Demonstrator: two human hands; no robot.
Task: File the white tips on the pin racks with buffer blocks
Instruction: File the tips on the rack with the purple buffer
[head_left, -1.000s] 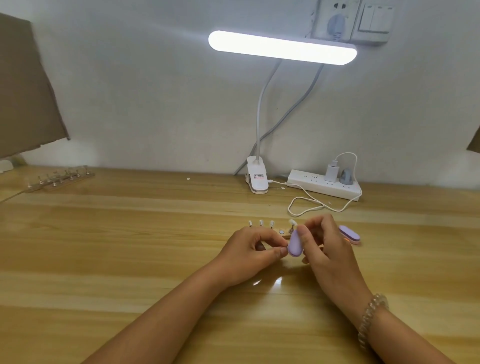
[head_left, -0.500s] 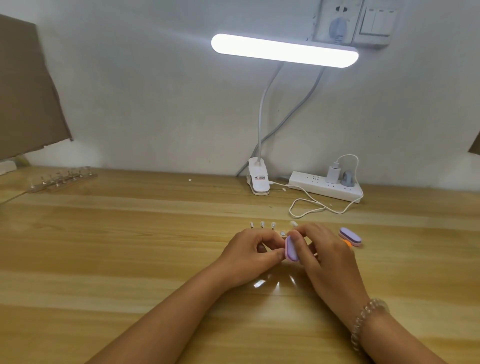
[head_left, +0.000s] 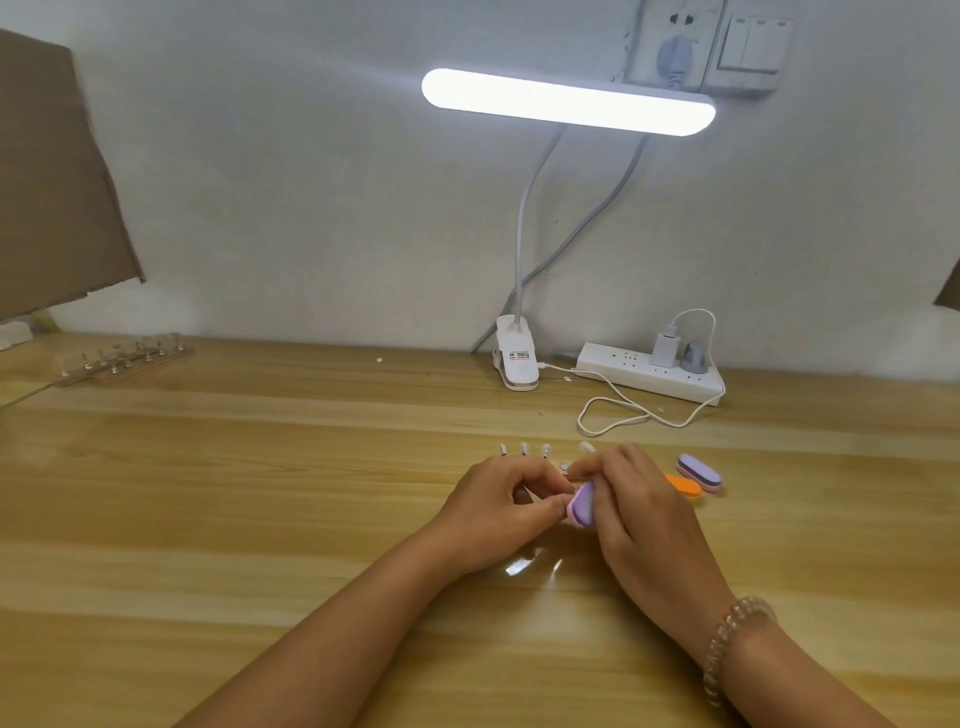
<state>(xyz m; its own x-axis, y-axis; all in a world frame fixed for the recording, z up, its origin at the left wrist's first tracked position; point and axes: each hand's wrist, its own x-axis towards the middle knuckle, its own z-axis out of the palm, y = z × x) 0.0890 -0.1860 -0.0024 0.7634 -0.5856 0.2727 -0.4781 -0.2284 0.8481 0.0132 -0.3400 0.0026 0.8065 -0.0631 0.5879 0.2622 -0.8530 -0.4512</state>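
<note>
Right hand is gripping a lilac buffer block, which is sitting lower and more tilted than a second ago, its edge meeting the left hand. Left fingers are curling, thumb to forefinger; what they are pinching is hidden. White tips are standing upright in a row on the pin rack, just behind both hands.

Clip lamp, power strip

Bare forearms; clear beaded bracelet on right wrist.
</note>
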